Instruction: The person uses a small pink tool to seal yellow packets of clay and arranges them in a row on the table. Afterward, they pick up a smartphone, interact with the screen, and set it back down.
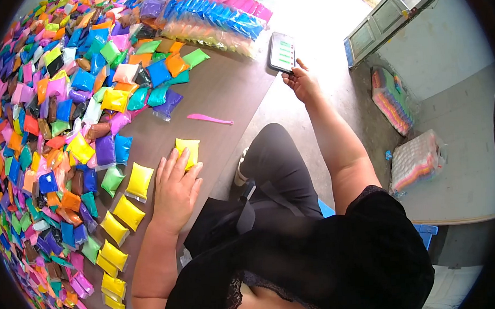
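Note:
My left hand (pixel 174 187) lies palm down on the table, fingers spread. Its fingertips rest on the lower left of a small yellow packet (pixel 188 151). Beyond that packet lies a pink plastic knife-like tool (pixel 210 119). To the left of my hand, several more yellow packets (pixel 139 181) form a rough line down the table. My right hand (pixel 302 82) is stretched forward past the table edge, its fingers closed around the lower end of a smartphone (pixel 282 51). Green blocks show on its lit screen; any text is too small to read.
A large heap of packets in many colours (pixel 59 137) covers the left of the brown table (pixel 221 91). Bags of sorted packets (pixel 211 18) lie at its far end. On the floor at right stand wrapped multicoloured bundles (pixel 391 100) and a pale bundle (pixel 417 160).

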Tool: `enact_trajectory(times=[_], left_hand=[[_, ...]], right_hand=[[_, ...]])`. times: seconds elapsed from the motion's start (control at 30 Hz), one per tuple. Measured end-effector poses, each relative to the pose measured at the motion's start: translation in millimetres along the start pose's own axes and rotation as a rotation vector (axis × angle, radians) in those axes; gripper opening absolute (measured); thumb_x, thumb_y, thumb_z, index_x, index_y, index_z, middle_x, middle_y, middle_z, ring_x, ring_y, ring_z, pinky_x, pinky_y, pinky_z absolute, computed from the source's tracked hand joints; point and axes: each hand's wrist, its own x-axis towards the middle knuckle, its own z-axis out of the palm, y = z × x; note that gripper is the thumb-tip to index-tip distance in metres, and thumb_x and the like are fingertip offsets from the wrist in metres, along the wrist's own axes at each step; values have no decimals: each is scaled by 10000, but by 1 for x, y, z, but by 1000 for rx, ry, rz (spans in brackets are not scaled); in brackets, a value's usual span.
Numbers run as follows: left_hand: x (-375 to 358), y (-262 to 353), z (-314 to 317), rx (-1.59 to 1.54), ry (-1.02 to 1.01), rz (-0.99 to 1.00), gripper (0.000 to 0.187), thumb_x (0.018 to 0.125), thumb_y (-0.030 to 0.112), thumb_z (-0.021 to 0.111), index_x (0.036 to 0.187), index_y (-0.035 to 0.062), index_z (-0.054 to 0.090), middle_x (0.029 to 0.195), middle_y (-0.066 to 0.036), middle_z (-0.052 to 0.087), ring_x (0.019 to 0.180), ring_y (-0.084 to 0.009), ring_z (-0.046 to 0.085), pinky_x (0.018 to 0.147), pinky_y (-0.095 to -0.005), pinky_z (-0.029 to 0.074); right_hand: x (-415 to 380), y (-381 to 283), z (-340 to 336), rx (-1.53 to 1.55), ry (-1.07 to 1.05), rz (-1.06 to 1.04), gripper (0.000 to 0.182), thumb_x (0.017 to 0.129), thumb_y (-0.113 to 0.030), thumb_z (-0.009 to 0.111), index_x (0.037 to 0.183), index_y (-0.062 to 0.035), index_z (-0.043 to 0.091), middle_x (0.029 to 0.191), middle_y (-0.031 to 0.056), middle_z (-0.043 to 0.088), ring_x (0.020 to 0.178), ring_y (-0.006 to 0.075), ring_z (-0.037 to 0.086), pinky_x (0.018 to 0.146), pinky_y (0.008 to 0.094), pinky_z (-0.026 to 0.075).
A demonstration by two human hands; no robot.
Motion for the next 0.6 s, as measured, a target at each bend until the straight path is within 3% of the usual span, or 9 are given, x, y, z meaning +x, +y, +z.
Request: enact_trajectory(times=[0.03, 0.33, 0.6], left_hand=[[0, 0, 0, -1, -4, -2, 323, 839, 112, 662, 1158, 66, 653, 1379, -168, 497, 1329, -384, 406, 1108, -535, 295], [0, 0, -1, -6, -9, -8, 319, 830, 110, 666, 1146, 66, 659, 1372, -177, 500, 1325, -388, 409, 1109, -538, 295], [0, -1, -1, -9, -3, -13, 321, 833, 121, 664, 1151, 73, 660, 1369, -176, 505, 1324, -384, 411, 1109, -534, 295]], right_hand=[[-2, -2, 2, -45, 17, -20, 569, 964, -67, 499, 1490, -72, 282, 923, 132, 614, 732, 208, 645, 593, 321, 564], [12, -12, -6, -273, -35, 77, 659, 942, -132, 579, 1515, -222, 266, 787, 74, 591, 534, 132, 520, 450, 259, 418], [25, -11, -3, -237, -56, 43, 669, 905, -112, 599, 1495, -220, 303, 910, 80, 634, 529, 148, 556, 409, 242, 394]])
